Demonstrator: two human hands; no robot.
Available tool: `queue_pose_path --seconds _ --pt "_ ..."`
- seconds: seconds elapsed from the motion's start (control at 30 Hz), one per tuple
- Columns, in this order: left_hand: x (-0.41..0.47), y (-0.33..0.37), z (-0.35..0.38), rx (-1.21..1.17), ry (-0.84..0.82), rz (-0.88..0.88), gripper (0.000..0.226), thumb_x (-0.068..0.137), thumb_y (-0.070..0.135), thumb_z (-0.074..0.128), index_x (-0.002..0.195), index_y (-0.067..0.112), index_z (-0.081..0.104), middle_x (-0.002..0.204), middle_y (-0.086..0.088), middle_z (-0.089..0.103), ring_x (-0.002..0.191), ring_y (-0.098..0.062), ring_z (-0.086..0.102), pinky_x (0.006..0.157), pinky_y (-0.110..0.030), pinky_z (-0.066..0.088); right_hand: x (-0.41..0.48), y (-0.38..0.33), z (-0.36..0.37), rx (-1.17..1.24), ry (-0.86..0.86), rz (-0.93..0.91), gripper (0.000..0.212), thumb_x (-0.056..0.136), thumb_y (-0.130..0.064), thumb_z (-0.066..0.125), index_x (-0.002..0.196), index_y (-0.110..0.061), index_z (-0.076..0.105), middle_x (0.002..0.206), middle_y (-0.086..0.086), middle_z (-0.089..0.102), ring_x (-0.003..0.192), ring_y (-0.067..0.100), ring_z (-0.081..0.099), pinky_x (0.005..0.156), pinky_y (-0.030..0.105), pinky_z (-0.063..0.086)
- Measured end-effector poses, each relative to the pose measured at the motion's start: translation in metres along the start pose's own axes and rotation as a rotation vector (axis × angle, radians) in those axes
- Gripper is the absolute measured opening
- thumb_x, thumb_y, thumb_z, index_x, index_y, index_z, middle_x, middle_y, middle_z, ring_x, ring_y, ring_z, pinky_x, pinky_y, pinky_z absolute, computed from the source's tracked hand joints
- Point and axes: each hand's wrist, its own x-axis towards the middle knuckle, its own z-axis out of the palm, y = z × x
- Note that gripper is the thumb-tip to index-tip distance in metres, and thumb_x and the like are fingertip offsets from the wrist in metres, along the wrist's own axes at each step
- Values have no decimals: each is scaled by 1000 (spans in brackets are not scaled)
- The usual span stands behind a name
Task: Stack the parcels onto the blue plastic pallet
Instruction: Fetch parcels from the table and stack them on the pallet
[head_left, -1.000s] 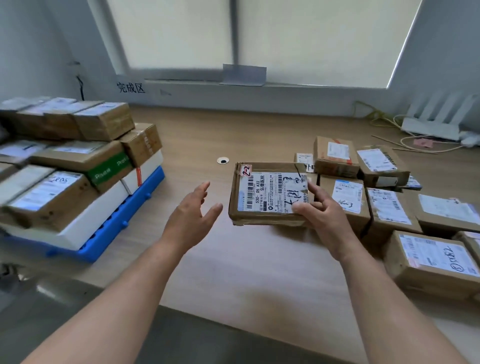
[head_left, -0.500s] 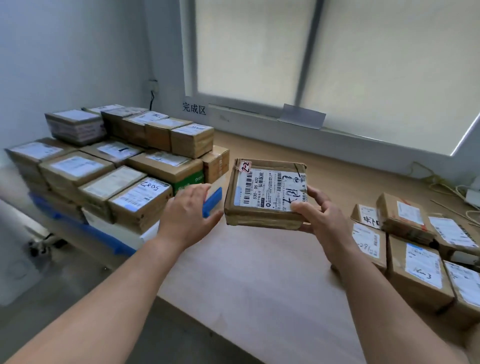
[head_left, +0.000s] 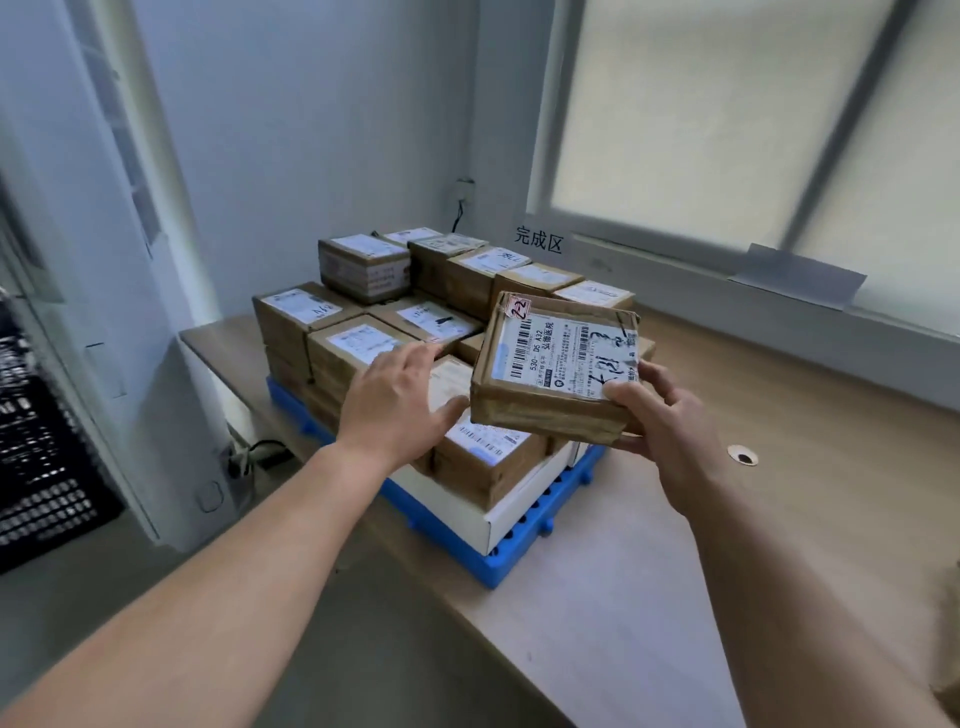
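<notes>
My right hand (head_left: 670, 421) is clamped on the near right corner of a flat brown parcel (head_left: 556, 371), thumb on top by the label, fingers underneath. I hold it tilted in the air above the near right part of the stacked parcels (head_left: 415, 312), not resting on them. My left hand (head_left: 395, 402) is open, fingers spread, just beside the parcel's left edge; I cannot tell whether it touches. The stack sits on the blue pallet (head_left: 524, 545), which lies on the wooden surface (head_left: 779, 519) in the corner below the window (head_left: 753, 114). A white box (head_left: 493, 512) forms the bottom layer at the near edge.
</notes>
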Motion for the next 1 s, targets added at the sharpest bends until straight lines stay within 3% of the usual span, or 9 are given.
queue_pose_path --seconds 0.17,0.33,0.4,0.57,0.83,1.0 --pt "21 -43 -1 23 -29 -45 69 88 55 54 144 21 33 146 -1 40 135 -20 36 109 -39 29 32 12 43 -3 -30 47 48 86 -17 68 131 -18 53 108 5 71 88 16 72 63 27 58" --pt "47 -75 7 34 -21 -53 70 88 57 52 144 20 33 146 -1 40 136 -19 34 109 -38 28 67 20 75 -13 -22 48 45 86 -17 68 129 -15 53 104 8 70 64 6 68 49 17 50" --pt "61 -86 11 44 -24 -67 71 87 57 52 144 21 33 148 -1 39 137 -20 33 110 -38 27 84 23 86 -12 -26 42 44 85 -19 69 126 -17 55 103 7 71 69 9 70 53 21 54" --pt "103 -112 16 95 -15 -53 69 88 51 56 145 20 33 146 -1 40 135 -20 35 109 -38 28 133 29 107 -10 -22 49 37 81 -26 72 115 -26 59 105 1 72 96 21 70 85 47 57" --pt "161 -148 25 156 -38 -17 70 88 53 54 145 20 32 147 1 39 134 -18 35 109 -36 27 190 42 144 -28 19 72 44 76 -35 72 117 -26 59 99 1 72 96 33 68 83 57 55" --pt "182 -164 33 144 -46 1 70 88 50 56 146 20 31 148 1 38 135 -18 34 111 -36 25 208 46 157 -51 46 94 41 79 -34 71 117 -26 58 101 2 71 96 30 69 84 52 55"
